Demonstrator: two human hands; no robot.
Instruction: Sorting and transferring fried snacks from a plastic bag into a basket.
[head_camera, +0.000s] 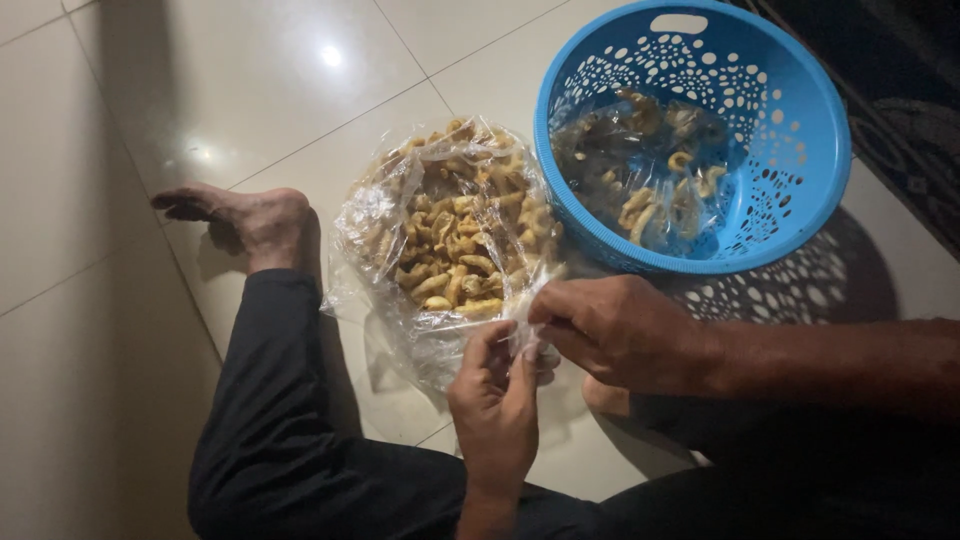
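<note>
left hand (495, 400) pinching bag edge, fingers closed | right hand (615, 330) gripping same edge | clear plastic bag (450, 245) of yellow snacks lying on floor (150, 100) beside blue basket (790, 150)

Glossy pale floor tiles (250, 90) with light glare, dark rug (900, 90) alongside.
</note>
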